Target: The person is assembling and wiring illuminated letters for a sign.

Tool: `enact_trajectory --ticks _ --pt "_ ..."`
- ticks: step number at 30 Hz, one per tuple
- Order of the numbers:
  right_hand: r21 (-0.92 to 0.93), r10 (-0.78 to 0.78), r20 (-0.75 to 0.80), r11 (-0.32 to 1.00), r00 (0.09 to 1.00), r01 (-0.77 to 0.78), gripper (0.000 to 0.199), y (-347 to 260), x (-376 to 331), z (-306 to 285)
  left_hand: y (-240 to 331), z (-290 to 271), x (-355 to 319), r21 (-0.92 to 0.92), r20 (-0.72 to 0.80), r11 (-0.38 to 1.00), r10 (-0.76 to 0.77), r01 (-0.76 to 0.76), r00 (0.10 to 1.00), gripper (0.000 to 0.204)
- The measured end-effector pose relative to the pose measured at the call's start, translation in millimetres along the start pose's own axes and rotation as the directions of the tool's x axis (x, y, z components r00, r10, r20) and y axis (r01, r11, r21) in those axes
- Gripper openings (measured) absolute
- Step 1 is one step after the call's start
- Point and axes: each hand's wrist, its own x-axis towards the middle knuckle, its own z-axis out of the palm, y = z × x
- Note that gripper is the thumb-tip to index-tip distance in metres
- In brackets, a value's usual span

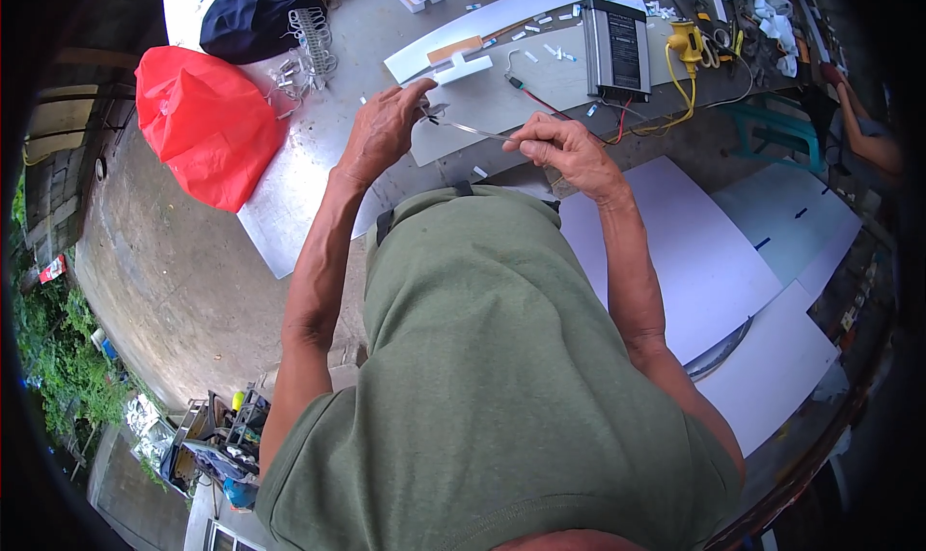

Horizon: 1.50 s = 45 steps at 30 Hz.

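Observation:
Both hands are raised over the near edge of the metal table. My left hand (384, 127) is closed around one end of a thin pale wire (473, 129), with small dark and shiny bits at its fingertips that I cannot make out. My right hand (567, 149) pinches the other end, so the wire spans the gap between them. Just beyond the left fingertips lies a white block-like shape (459, 70), with a tan strip (454, 50) behind it. A clip (516, 82) on a lead rests beyond the wire.
A black and silver power unit (617, 50) and a yellow plug (687, 46) stand at the right. Small white modules (553, 52) are scattered on the metal table (294, 180). A red bag (207, 127) hangs over its left edge. White sheets (666, 242) lie lower right.

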Motion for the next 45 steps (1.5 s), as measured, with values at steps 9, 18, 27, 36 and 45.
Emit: enact_trajectory --ticks 9,18,27,36,45 --pt "0.215 0.260 -0.223 0.953 0.940 -0.213 0.020 53 8 -11 -11 13 37 -0.104 0.368 0.994 0.024 0.016 0.929 0.034" --pt "0.047 0.215 -0.384 0.976 0.898 -0.214 0.017 48 1 5 48 -24 9 -0.224 0.024 0.972 -0.068 0.072 0.997 0.028" --pt "-0.496 -0.245 -0.357 0.867 0.902 0.039 0.010 14 2 29 80 24 27 -0.172 -0.007 0.968 0.185 -0.184 0.983 0.029" --pt "0.500 0.491 -0.042 0.764 0.870 -0.407 0.024 43 6 14 64 30 31 -0.320 0.033 0.918 0.258 -0.234 0.966 0.018" --pt "-0.430 -0.253 -0.391 0.900 0.885 0.068 0.017 27 -9 27 57 33 32 -0.490 0.177 0.872 0.078 0.019 0.981 0.017"
